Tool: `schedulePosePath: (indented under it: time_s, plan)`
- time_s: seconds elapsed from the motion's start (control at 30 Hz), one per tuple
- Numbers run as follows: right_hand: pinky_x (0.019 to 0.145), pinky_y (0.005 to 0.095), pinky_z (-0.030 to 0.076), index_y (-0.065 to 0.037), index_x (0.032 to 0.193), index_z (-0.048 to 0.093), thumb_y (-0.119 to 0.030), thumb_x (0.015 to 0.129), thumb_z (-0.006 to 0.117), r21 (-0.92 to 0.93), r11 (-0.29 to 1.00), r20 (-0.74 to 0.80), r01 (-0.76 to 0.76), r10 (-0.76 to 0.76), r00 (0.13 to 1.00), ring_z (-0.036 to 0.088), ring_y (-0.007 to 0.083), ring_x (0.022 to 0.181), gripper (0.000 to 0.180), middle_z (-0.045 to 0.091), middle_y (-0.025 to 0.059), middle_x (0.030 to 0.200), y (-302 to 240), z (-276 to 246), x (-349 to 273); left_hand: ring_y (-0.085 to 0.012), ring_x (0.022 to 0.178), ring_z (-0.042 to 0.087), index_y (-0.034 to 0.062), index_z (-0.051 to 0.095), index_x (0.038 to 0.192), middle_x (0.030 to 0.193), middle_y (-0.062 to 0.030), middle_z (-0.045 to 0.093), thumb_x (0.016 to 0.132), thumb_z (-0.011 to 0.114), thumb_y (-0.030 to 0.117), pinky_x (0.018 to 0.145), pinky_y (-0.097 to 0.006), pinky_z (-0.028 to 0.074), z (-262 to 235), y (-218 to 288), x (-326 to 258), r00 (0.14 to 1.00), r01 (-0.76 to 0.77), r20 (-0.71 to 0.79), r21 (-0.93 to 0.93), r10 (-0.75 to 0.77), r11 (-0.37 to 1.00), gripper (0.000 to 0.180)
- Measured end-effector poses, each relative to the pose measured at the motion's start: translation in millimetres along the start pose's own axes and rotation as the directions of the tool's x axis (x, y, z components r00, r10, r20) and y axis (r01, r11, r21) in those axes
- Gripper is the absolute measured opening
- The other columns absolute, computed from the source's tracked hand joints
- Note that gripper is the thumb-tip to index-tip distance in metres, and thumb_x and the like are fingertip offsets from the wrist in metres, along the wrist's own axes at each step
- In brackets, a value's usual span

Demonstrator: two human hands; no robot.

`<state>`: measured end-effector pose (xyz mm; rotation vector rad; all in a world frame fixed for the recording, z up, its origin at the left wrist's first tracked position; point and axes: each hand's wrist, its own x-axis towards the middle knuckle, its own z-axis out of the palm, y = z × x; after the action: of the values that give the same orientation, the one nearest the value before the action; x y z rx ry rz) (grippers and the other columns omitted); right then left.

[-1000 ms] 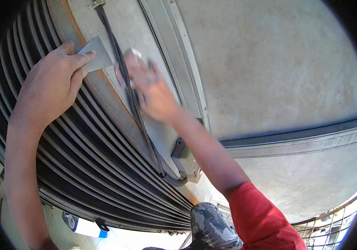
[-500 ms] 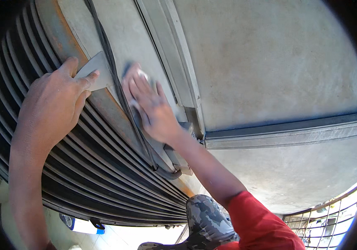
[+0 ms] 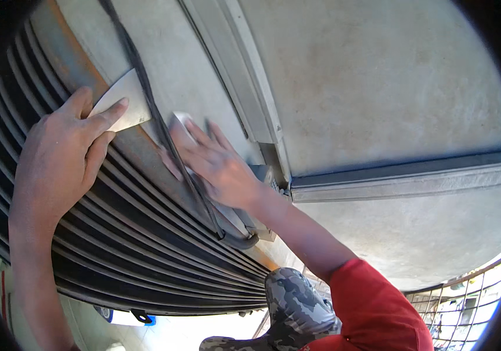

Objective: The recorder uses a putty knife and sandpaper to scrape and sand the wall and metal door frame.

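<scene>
My left hand [image 3: 54,152] is closed on a thin, flared metal scraper blade [image 3: 130,93], with the index finger stretched over its face. The blade lies close to dark cables [image 3: 155,117] that run along a grey metal panel [image 3: 177,64]. My right hand [image 3: 224,169], smeared by motion, is on the panel just right of the cables. Under its fingers shows a folded, whitish sheet [image 3: 181,123], possibly sandpaper; a pinkish part of it sticks out past the cables. Whatever lies beneath the palm is hidden.
Black ribbed fins [image 3: 162,234] curve below my left hand, beside a rust-marked edge strip [image 3: 81,52]. A grey raised rail [image 3: 250,76] borders a large panel [image 3: 379,88]. A small box [image 3: 262,175] sits by my right wrist; a wire grille [image 3: 461,304] stands lower right.
My right hand has slid a little down the panel, and more of the whitish sheet shows. My left hand and the scraper have shifted slightly left in view, along with the panel.
</scene>
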<state>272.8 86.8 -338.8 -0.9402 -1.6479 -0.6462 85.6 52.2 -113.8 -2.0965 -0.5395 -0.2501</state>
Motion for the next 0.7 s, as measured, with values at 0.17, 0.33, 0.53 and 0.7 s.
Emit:
schedulePosePath:
  time_s: [0.17, 0.33, 0.53, 0.7]
  plan:
    - [0.116, 0.0624, 0.023, -0.005, 0.130, 0.057, 0.004, 0.071, 0.064, -0.001, 0.997, 0.057, -0.080, 0.080, 0.995, 0.031, 0.0333, 0.146, 0.059, 0.055, 0.0133, 0.137, -19, 0, -45, -0.0241, 0.073, 0.052, 0.0103, 0.062, 0.133, 0.089, -0.0120, 0.048, 0.090, 0.063, 0.004, 0.068, -0.036, 0.046, 2, -7, -5, 0.998, -0.055, -0.039, 0.037, 0.057, 0.998, 0.043]
    - [0.116, 0.0636, 0.023, -0.008, 0.130, 0.058, -0.001, 0.073, 0.066, -0.006, 0.999, 0.038, -0.039, 0.039, 0.999, 0.034, 0.0319, 0.145, 0.058, 0.056, 0.0137, 0.136, -6, -3, 14, -0.0241, 0.073, 0.051, 0.0104, 0.061, 0.134, 0.089, -0.0122, 0.048, 0.091, 0.062, 0.003, 0.068, -0.036, 0.046, 9, -8, -8, 0.998, -0.054, -0.025, 0.003, 0.054, 0.999, 0.044]
    - [0.113, 0.0644, 0.027, -0.007, 0.129, 0.058, -0.006, 0.075, 0.067, -0.106, 0.994, 0.157, -0.037, 0.053, 0.986, 0.036, 0.0311, 0.144, 0.055, 0.052, 0.0117, 0.142, -5, -6, -57, -0.0240, 0.073, 0.050, 0.0095, 0.061, 0.133, 0.087, -0.0129, 0.046, 0.090, 0.062, 0.002, 0.069, -0.037, 0.045, 8, -5, 2, 0.990, -0.108, -0.085, 0.016, 0.109, 0.994, 0.044]
    - [0.113, 0.0638, 0.028, -0.006, 0.134, 0.053, -0.005, 0.077, 0.066, -0.099, 0.995, 0.022, -0.012, 0.014, 1.000, 0.034, 0.0329, 0.144, 0.058, 0.053, 0.0110, 0.141, -10, -6, 21, -0.0247, 0.073, 0.050, 0.0069, 0.061, 0.133, 0.085, -0.0138, 0.046, 0.090, 0.061, 0.000, 0.068, -0.037, 0.045, -1, -16, -4, 0.993, -0.118, -0.001, -0.068, 0.118, 0.991, 0.044]
